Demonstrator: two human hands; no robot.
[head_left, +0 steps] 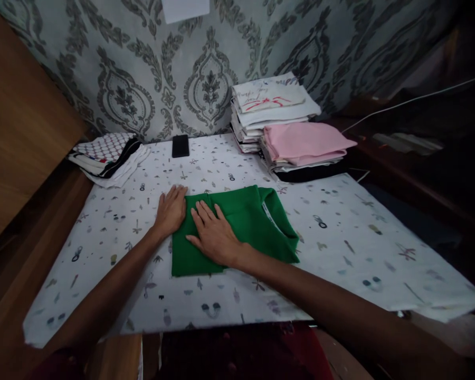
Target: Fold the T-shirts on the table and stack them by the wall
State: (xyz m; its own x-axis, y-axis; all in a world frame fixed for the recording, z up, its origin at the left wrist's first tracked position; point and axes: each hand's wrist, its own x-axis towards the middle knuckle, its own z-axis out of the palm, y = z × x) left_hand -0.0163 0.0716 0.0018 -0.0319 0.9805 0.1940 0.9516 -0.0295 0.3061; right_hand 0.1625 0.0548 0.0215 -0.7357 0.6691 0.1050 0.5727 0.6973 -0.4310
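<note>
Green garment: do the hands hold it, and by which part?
Nothing looks gripped: the right hand lies flat on the green garment; the left hand is at its left edge.

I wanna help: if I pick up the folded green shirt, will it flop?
Probably: the folded green shirt looks like soft cloth, its neckline gaping loosely. It might unfold if lifted by one edge, since nothing visible fastens its folds.
</note>
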